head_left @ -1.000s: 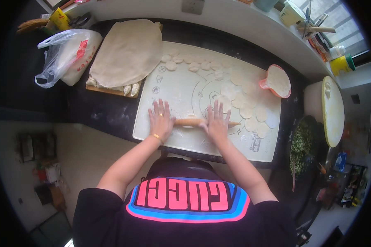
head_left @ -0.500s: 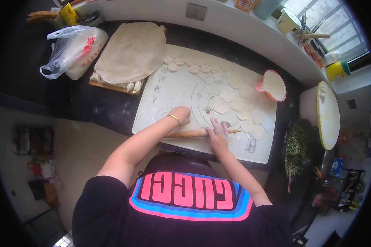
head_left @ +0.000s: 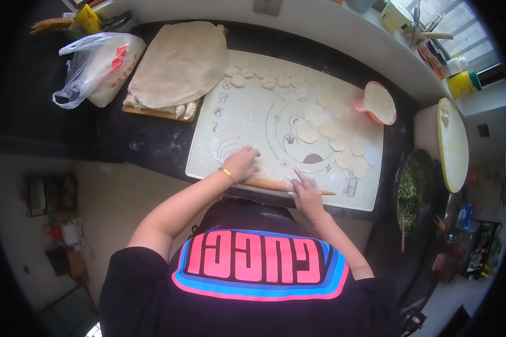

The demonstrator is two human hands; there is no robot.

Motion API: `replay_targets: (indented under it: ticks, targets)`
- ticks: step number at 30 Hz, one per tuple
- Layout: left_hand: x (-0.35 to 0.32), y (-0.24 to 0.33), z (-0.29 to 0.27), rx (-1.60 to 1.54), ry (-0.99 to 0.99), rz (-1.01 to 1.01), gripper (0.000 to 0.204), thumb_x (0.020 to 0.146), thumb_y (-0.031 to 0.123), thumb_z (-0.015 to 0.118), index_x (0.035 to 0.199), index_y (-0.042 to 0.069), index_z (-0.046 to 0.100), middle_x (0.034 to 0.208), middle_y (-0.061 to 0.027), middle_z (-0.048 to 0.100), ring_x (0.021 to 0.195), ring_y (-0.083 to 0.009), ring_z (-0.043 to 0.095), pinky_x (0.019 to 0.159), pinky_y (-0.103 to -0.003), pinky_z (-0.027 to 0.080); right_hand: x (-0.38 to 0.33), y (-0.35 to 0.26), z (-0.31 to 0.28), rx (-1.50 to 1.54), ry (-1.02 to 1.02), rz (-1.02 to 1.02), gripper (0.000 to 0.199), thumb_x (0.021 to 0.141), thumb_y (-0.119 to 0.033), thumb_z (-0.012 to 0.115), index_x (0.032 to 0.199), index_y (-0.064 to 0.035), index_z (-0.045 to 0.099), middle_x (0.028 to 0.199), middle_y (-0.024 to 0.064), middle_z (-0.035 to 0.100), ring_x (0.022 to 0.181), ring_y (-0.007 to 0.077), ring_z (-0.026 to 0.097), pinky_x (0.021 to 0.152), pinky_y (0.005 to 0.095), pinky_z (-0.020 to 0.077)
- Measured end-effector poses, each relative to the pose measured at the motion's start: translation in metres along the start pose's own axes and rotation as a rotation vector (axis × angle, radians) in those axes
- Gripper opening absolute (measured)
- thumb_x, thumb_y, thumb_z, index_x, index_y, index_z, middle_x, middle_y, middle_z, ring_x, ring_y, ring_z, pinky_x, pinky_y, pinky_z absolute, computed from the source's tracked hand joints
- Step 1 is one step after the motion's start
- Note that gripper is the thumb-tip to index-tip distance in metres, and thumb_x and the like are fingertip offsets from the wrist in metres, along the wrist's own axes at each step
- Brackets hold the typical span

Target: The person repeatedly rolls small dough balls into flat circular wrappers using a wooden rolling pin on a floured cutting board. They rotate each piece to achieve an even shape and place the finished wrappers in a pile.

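Note:
A white pastry mat (head_left: 247,106) lies on the dark counter, dusted with flour. A wooden rolling pin (head_left: 267,183) lies across its near edge. My right hand (head_left: 307,195) presses down on the pin's right half. My left hand (head_left: 240,163) sits just beyond the pin's left end, fingers curled onto a small flat dough disc (head_left: 262,170) on the mat. Several rolled dough discs (head_left: 338,141) lie spread over the right side of the mat, and several small dough lumps (head_left: 258,76) line its far edge.
A large dough sheet (head_left: 180,63) covers a wooden board at the back left, beside a plastic bag (head_left: 95,67). A pink cup of flour (head_left: 378,104) stands at the mat's right. Further right are a pale round tray (head_left: 452,143) and a bowl of chopped greens (head_left: 413,194).
Both hands lay flat on the rolling pin a second ago. My left hand has left the pin and moved onto the mat and the dough disc. My right hand stays on the pin.

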State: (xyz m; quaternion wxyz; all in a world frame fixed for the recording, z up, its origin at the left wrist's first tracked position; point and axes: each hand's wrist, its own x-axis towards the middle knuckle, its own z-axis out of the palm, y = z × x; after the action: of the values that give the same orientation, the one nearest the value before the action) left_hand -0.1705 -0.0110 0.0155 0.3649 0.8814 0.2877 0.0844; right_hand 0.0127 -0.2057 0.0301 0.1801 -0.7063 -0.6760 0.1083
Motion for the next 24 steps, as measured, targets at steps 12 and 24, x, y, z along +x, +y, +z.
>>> replay_targets:
  ticks: [12,24]
  targets:
    - [-0.018,-0.005,-0.006,0.191,0.155,-0.118,0.037,0.082,0.025,0.059,0.114,0.007,0.056,0.126,-0.0187,0.047,0.114,-0.0361,0.046,0.093,-0.045,0.040,-0.007,-0.005,0.012,-0.020,0.025,0.105,0.039,0.073,-0.017,0.068,0.108,-0.0064,0.054,0.136,0.0109,0.040,0.109,0.0318,0.047,0.089,0.0433,0.0404]
    - [0.001,-0.031,-0.010,0.539,0.026,-0.056,0.064,0.088,0.034,0.046,0.143,0.011,0.022,0.150,-0.0167,0.013,0.138,-0.0362,0.011,0.108,-0.057,0.008,0.026,-0.012,0.025,-0.194,-0.059,0.317,0.085,0.076,-0.042,0.063,0.140,-0.0025,0.025,0.149,0.0178,0.015,0.139,0.0309,0.011,0.110,0.0525,0.0076]
